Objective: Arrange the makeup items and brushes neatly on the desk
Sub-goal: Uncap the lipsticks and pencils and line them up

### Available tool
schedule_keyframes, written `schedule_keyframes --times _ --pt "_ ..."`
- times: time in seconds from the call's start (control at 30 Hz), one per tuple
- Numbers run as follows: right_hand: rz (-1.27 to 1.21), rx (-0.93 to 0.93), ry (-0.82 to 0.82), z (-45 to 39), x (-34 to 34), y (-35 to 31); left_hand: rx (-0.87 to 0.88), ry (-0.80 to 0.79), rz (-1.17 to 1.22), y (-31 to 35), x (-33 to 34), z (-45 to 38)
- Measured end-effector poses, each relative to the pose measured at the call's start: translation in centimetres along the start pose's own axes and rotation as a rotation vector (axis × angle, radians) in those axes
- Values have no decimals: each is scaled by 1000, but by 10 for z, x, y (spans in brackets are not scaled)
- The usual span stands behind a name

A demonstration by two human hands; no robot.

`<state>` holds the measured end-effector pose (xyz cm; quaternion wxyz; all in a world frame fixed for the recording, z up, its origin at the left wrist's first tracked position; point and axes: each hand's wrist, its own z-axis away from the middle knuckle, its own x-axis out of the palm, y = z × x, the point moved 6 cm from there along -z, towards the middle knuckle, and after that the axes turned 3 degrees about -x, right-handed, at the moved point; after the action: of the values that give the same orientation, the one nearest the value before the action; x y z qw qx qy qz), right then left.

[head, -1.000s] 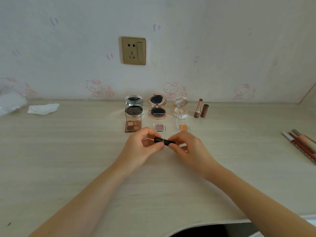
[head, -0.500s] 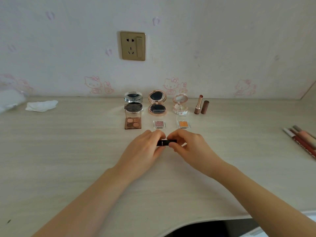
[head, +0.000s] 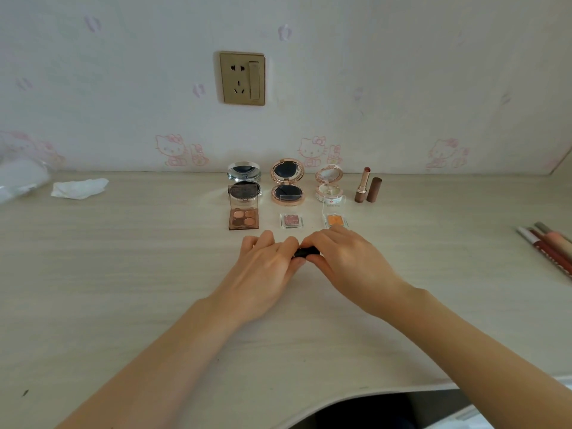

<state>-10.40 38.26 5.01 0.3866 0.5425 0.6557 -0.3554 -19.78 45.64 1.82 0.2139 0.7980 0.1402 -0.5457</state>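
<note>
Two hands meet mid-desk: left hand [head: 266, 267] and right hand [head: 343, 261] both pinch a small black cylindrical tube [head: 306, 252], held level between fingertips, most of it hidden. Just beyond, a four-pan brown eyeshadow palette [head: 243, 218]; far right, pink and brown pencils [head: 549, 246] on the pale wooden desk [head: 123, 274].

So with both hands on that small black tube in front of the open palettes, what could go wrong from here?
1. The black tube is mostly hidden between the left hand and right hand; if it slips, it may roll across the desk.
2. The hands sit close to the pink pan and orange pan, so a forward move could knock them out of line.
3. The uncapped lipstick and its cap stand upright and could topple if bumped.
</note>
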Motion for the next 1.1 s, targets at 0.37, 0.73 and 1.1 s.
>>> schedule_keyframes --times 0.37,0.73,1.1 --pt "-114 -143 -60 4 -10 8 3 -90 -39 0 4 -3" --pt "-242 126 75 38 -18 59 -38 -121 92 0 1 0" --pt "-637 429 220 41 -4 51 -160 23 630 -12 3 1"
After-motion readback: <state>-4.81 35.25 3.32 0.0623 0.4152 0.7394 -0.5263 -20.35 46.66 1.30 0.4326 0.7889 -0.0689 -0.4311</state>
